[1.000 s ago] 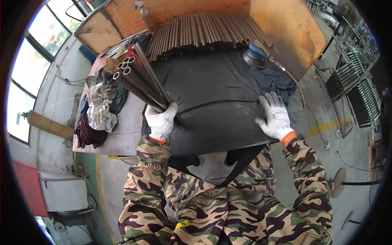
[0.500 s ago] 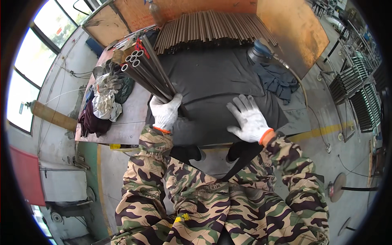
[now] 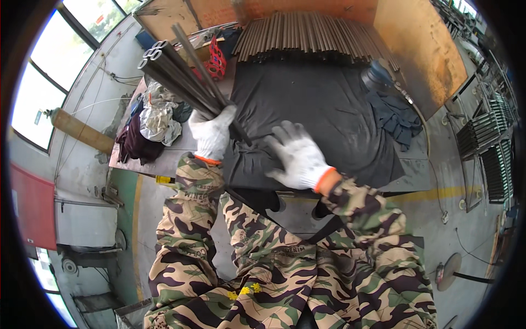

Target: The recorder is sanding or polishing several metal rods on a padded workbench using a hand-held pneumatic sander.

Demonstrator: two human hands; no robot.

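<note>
My left hand [image 3: 211, 131], in a white knit glove with an orange cuff, is closed around a bundle of dark metal tubes [image 3: 178, 79]. The tubes tilt up and to the left, their open ends showing, and one leans apart from the others. Their lower ends reach down by the black cloth [image 3: 307, 93] spread over the table. My right hand [image 3: 296, 153], gloved the same way, hovers at or just over the cloth's near part, fingers spread and holding nothing. Whether it touches the cloth I cannot tell.
A long row of tubes [image 3: 312, 35] lies at the table's back against wooden boards. At the right are a sander [image 3: 377, 77] with a hose and a dark blue rag [image 3: 397, 118]. Crumpled rags [image 3: 159, 118] lie at the left, with a gas cylinder [image 3: 79, 129] beyond.
My left hand has carried the tubes a little left, and they lean further over. My right hand has moved left toward them. The view has shifted, with the table now further right.
</note>
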